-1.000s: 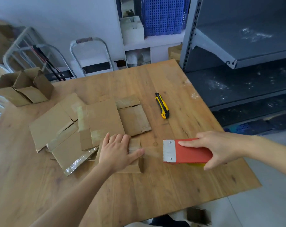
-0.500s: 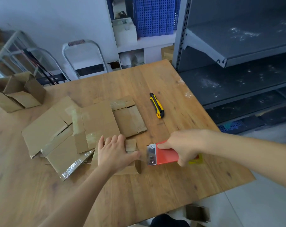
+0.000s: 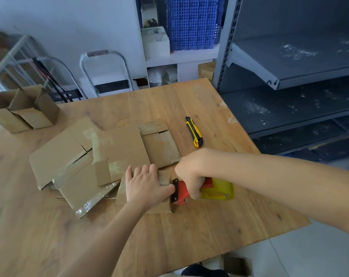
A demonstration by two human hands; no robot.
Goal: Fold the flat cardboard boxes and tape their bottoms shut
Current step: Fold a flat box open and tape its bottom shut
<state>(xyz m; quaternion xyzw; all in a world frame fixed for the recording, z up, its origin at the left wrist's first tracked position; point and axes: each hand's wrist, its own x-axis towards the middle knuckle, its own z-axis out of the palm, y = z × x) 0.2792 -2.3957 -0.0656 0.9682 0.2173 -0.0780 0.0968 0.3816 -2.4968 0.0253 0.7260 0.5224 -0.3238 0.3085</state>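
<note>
A small folded cardboard box (image 3: 164, 177) stands on the wooden table (image 3: 189, 226), bottom flaps up. My left hand (image 3: 144, 185) presses flat on top of it, thumb stretched toward its right edge. My right hand (image 3: 190, 172) grips a red tape dispenser (image 3: 181, 191) with a yellowish tape roll (image 3: 219, 189). The dispenser's metal blade touches the box's right edge beside my left thumb. A pile of flat cardboard boxes (image 3: 85, 156) lies just left of and behind the small box.
A yellow-black utility knife (image 3: 193, 131) lies behind my right hand. An opened cardboard box (image 3: 24, 109) sits at the table's far left. Grey metal shelving (image 3: 289, 76) stands right of the table; folding step ladders (image 3: 105, 72) lean against the back wall.
My right hand has brought the tape dispenser leftward from about a hand's width away until its blade meets the box's right edge. My left hand has stayed pressed on the box.
</note>
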